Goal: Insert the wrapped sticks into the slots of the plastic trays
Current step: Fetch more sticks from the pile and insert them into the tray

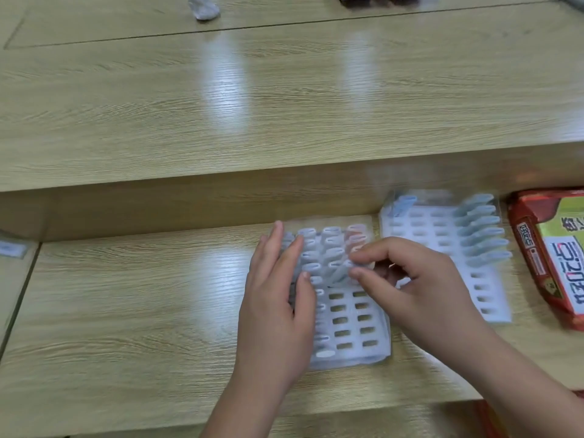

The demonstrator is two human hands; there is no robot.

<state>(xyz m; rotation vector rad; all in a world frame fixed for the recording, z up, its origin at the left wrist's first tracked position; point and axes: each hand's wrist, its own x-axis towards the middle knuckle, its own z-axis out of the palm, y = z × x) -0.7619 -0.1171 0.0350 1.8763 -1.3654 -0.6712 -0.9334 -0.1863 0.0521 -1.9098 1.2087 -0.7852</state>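
Note:
A white plastic tray with rows of oval slots lies on the lower wooden desk. Several wrapped sticks stand in its far rows. My left hand lies flat with straight fingers on the tray's left side. Between thumb and forefinger my right hand pinches a pale wrapped stick, which leans over a slot near the middle of the tray. A second tray lies to the right, with one column of sticks along its right side and one stick at its far left corner.
A red and green packet lies at the right edge beside the second tray. A raised wooden shelf runs behind the trays, with a white crumpled object at its far side. A small clear wrapper sits far left.

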